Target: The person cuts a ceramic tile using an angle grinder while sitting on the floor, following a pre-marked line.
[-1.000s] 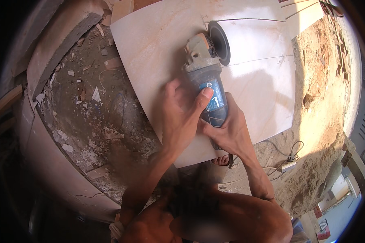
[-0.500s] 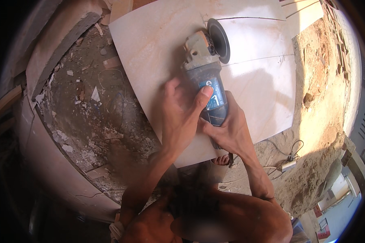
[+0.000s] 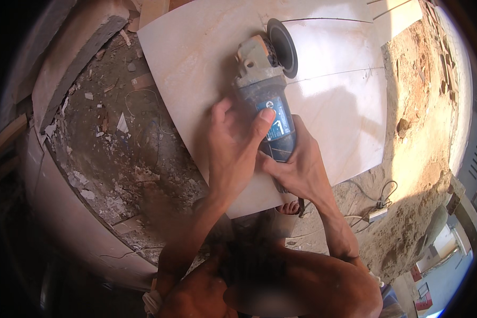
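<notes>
Fingers (image 3: 262,119) wrap grinder (image 3: 265,100), apparently firmly.

Rubble-strewn concrete floor (image 3: 116,153) at nine o'clock, sunlit sandy ground (image 3: 424,122) at three — a curved plastered ledge (image 3: 69,222) at seven.

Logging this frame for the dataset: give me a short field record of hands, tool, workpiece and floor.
left hand: over the grinder body, thumb up along it
right hand: gripping the grinder's rear handle
disc: on edge at a line marked on the tile
tile: large, pale, flat on the floor, curved lines drawn on it
floor: rubble and chips to the left
cable: on the ground to the right
</notes>
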`<state>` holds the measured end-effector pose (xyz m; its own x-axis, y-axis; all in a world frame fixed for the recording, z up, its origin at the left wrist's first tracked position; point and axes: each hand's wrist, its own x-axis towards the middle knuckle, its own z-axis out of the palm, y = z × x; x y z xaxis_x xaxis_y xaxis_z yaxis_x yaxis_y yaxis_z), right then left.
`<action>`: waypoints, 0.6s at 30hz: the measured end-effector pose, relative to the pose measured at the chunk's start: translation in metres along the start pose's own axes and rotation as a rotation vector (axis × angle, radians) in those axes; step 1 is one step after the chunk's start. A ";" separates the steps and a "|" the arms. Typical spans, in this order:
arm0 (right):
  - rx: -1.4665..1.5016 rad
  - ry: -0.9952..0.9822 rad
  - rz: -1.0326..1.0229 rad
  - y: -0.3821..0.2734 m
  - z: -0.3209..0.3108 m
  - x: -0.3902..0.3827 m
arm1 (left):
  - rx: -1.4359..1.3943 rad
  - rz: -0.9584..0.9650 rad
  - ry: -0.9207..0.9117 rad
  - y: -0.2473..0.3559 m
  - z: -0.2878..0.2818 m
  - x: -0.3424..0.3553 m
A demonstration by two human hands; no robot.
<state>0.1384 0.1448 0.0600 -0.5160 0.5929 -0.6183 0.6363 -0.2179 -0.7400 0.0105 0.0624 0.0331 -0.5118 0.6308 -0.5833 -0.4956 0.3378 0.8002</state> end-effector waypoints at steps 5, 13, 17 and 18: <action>0.011 0.003 0.001 0.001 0.000 0.001 | 0.002 -0.006 0.009 0.000 0.001 0.001; 0.014 -0.001 0.005 -0.002 -0.001 0.002 | 0.054 -0.001 0.023 0.000 0.000 0.002; 0.016 -0.006 -0.008 0.000 -0.001 0.003 | 0.061 -0.030 0.025 0.002 0.001 0.001; 0.017 -0.003 -0.018 0.001 -0.001 0.003 | 0.051 -0.028 0.021 0.002 0.000 0.002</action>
<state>0.1379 0.1473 0.0573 -0.5292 0.5943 -0.6056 0.6169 -0.2205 -0.7555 0.0092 0.0642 0.0335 -0.5131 0.6063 -0.6076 -0.4735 0.3904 0.7895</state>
